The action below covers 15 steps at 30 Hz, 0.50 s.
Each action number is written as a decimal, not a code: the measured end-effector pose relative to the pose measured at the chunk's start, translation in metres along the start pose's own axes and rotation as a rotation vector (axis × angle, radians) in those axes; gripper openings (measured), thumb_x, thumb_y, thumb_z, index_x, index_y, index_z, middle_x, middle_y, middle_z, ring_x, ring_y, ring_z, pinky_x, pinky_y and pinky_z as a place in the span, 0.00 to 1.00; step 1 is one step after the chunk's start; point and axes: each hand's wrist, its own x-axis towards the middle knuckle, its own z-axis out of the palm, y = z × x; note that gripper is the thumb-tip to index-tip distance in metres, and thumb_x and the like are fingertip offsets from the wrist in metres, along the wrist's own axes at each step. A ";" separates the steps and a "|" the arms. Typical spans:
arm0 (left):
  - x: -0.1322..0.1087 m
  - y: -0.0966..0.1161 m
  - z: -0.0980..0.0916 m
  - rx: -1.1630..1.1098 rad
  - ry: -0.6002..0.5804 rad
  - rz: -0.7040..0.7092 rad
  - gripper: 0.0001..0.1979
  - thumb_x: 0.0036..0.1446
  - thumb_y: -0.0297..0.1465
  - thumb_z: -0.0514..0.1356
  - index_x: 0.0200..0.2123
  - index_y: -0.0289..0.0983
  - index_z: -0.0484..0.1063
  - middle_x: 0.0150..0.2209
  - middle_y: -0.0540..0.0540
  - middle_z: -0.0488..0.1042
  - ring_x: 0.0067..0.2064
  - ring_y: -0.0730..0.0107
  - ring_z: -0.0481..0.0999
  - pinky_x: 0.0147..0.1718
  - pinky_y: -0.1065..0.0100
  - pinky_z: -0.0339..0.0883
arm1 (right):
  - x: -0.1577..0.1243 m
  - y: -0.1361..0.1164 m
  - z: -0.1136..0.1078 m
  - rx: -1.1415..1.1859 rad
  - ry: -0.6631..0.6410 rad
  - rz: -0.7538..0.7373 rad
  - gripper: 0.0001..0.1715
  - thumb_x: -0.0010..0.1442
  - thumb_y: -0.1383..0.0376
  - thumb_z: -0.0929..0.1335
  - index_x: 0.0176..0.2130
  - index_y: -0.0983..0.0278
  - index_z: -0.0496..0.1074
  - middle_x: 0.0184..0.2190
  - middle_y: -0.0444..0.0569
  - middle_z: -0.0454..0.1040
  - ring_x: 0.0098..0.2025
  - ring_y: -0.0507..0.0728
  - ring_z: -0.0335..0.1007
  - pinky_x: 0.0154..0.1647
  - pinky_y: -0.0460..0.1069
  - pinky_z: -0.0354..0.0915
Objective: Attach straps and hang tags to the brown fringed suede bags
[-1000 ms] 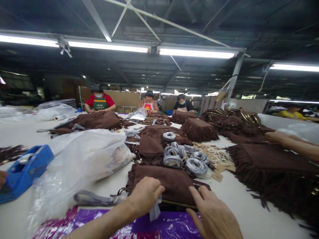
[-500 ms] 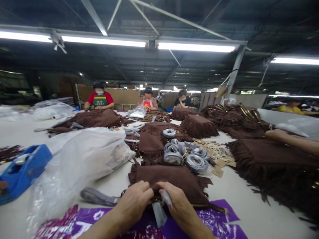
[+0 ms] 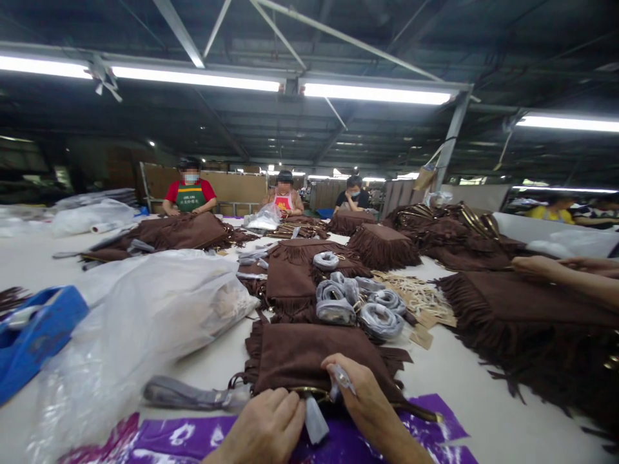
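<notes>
A brown fringed bag (image 3: 309, 351) lies in front of me, its gold zipper (image 3: 309, 389) along the edge nearest me. My left hand (image 3: 273, 422) is closed on that near edge, the fingertips partly hidden. At the zipper, my right hand (image 3: 355, 390) pinches a small piece of clear plastic wrap (image 3: 343, 379); whether a zipper pull is inside it I cannot tell. Between the hands a grey plastic-wrapped tab (image 3: 316, 420) hangs from the edge. A wrapped wrist strap (image 3: 186, 394) extends left from the bag. Purple printed plastic (image 3: 186, 438) is underneath.
Left are a large clear plastic bag (image 3: 169, 309) and a blue tape dispenser (image 3: 41, 338). Coiled wrapped straps (image 3: 382, 320) lie beyond my bag. More fringed bags (image 3: 522, 296) are stacked right, near a co-worker's hand (image 3: 541, 265). Several people sit across the table.
My right hand has moved right and away from my left, still pinching plastic. More of the gold zipper shows between them. My left hand has moved slightly toward me.
</notes>
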 end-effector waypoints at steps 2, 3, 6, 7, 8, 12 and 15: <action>0.006 0.004 0.004 -0.087 -0.055 -0.080 0.16 0.64 0.23 0.50 0.54 0.33 0.68 0.46 0.38 0.76 0.44 0.57 0.74 0.43 0.61 0.70 | 0.000 0.000 0.002 0.013 -0.016 -0.001 0.22 0.69 0.58 0.54 0.36 0.63 0.69 0.27 0.46 0.73 0.29 0.55 0.68 0.32 0.48 0.62; 0.010 0.007 0.005 -0.139 -0.095 -0.147 0.16 0.63 0.23 0.51 0.53 0.34 0.68 0.48 0.38 0.76 0.46 0.56 0.74 0.46 0.60 0.70 | 0.000 0.000 0.002 0.020 -0.024 -0.005 0.21 0.69 0.58 0.54 0.36 0.63 0.69 0.27 0.46 0.73 0.29 0.55 0.69 0.33 0.48 0.62; 0.026 0.014 0.003 -0.273 -0.211 -0.381 0.14 0.62 0.28 0.56 0.50 0.35 0.72 0.49 0.38 0.76 0.49 0.52 0.74 0.51 0.55 0.68 | -0.001 0.001 0.003 0.039 -0.042 -0.020 0.21 0.69 0.58 0.55 0.36 0.63 0.70 0.28 0.46 0.73 0.30 0.55 0.69 0.33 0.47 0.62; 0.032 0.017 0.003 -0.305 -0.230 -0.441 0.15 0.62 0.31 0.57 0.50 0.35 0.72 0.50 0.37 0.75 0.51 0.49 0.73 0.53 0.53 0.67 | -0.001 0.001 0.004 0.046 -0.046 -0.022 0.21 0.69 0.58 0.55 0.36 0.62 0.70 0.28 0.46 0.73 0.30 0.54 0.69 0.33 0.47 0.62; 0.037 0.019 0.002 -0.333 -0.236 -0.480 0.17 0.62 0.35 0.57 0.51 0.34 0.72 0.51 0.35 0.75 0.53 0.47 0.72 0.55 0.51 0.64 | -0.002 0.001 0.004 0.053 -0.050 -0.020 0.21 0.69 0.57 0.55 0.36 0.62 0.70 0.27 0.45 0.73 0.29 0.54 0.68 0.32 0.47 0.62; 0.051 0.026 0.000 -0.393 -0.166 -0.547 0.29 0.59 0.39 0.61 0.61 0.32 0.65 0.60 0.33 0.67 0.61 0.45 0.64 0.63 0.50 0.54 | -0.003 0.003 0.007 0.073 -0.041 -0.015 0.25 0.69 0.54 0.54 0.35 0.63 0.71 0.26 0.45 0.72 0.28 0.54 0.67 0.30 0.47 0.62; 0.054 0.033 -0.004 -0.357 -0.239 -0.554 0.28 0.57 0.33 0.62 0.59 0.28 0.66 0.59 0.30 0.68 0.60 0.43 0.66 0.60 0.48 0.58 | -0.004 0.002 0.006 0.106 -0.006 0.020 0.24 0.69 0.52 0.55 0.35 0.62 0.71 0.27 0.44 0.72 0.29 0.55 0.69 0.33 0.47 0.63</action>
